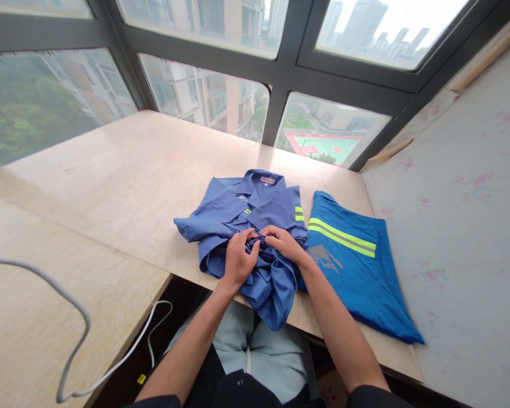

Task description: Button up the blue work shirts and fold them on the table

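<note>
Fingers (247, 234) nearly closed, our left hand (239, 258) and right hand (286, 244) pinch the shirt (267, 214) at left; we should avoid tugging

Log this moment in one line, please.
left hand: holds purple-blue collared cloth shirt | right hand: holds same shirt | beside: folded bright-blue cloth garment, yellow-striped

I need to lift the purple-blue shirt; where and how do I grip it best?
Likely at the shoulders of the purple-blue shirt, either side of the collar, coming from above: that far end lies spread on the counter, collar open. The lower front is bunched where the left hand and right hand pinch it, and hangs past the edge.
</note>
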Action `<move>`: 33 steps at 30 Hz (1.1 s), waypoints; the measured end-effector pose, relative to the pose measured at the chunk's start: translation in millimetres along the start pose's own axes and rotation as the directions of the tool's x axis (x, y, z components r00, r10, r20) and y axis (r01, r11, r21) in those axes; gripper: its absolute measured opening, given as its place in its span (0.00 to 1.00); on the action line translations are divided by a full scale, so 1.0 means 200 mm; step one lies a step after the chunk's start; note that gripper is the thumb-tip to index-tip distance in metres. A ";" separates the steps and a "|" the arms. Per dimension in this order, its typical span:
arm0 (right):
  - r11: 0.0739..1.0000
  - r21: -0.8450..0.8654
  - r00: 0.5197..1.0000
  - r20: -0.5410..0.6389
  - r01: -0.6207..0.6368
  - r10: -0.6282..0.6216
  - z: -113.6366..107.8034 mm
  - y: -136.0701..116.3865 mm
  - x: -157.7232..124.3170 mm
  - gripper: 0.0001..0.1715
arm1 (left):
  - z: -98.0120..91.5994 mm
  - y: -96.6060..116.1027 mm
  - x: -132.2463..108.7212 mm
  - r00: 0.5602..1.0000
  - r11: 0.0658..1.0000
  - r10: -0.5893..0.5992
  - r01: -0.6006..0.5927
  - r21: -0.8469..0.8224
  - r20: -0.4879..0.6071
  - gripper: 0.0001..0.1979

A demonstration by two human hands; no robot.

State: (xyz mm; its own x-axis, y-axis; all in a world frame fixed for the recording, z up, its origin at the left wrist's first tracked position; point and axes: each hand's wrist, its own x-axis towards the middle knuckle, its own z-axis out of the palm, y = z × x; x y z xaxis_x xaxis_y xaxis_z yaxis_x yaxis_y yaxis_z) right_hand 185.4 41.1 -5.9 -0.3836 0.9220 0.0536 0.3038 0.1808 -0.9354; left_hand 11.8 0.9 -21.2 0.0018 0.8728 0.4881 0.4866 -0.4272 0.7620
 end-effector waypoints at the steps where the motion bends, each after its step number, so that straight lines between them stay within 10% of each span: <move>1: 1.000 -0.001 1.000 -0.002 0.002 -0.002 0.00 0.00 0.00 0.09 | 0.00 0.00 0.00 1.000 1.000 0.007 -0.007 0.015 0.001 0.15; 18: 0.852 -0.491 0.974 -0.035 0.180 -0.226 0.04 -0.08 -0.05 0.12 | 0.00 0.00 -0.01 0.998 0.997 -0.065 0.064 -0.044 -0.020 0.10; 33: 0.964 -0.253 0.994 -0.097 -0.079 0.056 0.03 -0.08 -0.03 0.08 | -0.01 0.03 -0.01 0.984 0.972 -0.174 0.164 -0.166 -0.045 0.10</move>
State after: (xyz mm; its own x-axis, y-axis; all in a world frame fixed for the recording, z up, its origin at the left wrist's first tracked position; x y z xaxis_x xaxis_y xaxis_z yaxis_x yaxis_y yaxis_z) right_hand 176.9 31.0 5.9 -0.2795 0.9595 0.0348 0.5437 0.1880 -0.8180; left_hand 14.0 -4.1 -16.7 -0.1224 0.9220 0.3673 0.3287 -0.3115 0.8916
